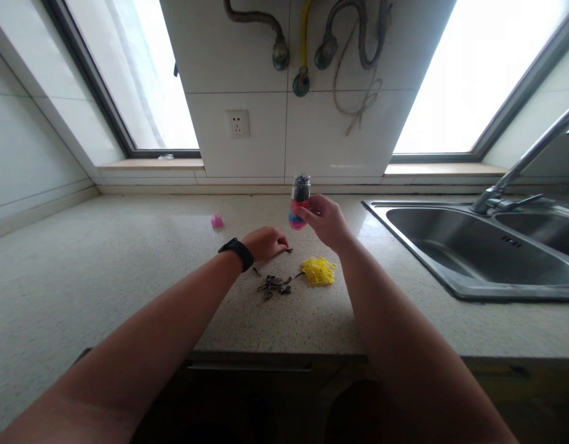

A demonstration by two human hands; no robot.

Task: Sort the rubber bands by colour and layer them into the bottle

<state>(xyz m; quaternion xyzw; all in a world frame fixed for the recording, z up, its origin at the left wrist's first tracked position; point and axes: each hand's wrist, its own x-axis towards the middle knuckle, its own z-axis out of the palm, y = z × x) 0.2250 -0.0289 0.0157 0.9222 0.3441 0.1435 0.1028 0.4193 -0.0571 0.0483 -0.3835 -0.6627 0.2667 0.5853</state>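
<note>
My right hand [327,221] is wrapped round a small clear bottle [299,201] held upright above the counter; it shows layers of black, red, blue and pink small bands. My left hand [266,242], with a black wristband [237,252], rests knuckles-up on the counter with fingers curled, pinching at a small black band by its fingertips. Loose black bands [272,285] lie scattered just in front of it. A pile of yellow bands [318,271] sits to their right, below the bottle.
A pink cap [217,221] lies on the speckled counter [103,271] to the left. A steel sink [478,253] with a tap [524,161] fills the right side. A wall socket [238,123] and hoses [302,55] hang on the tiled wall behind.
</note>
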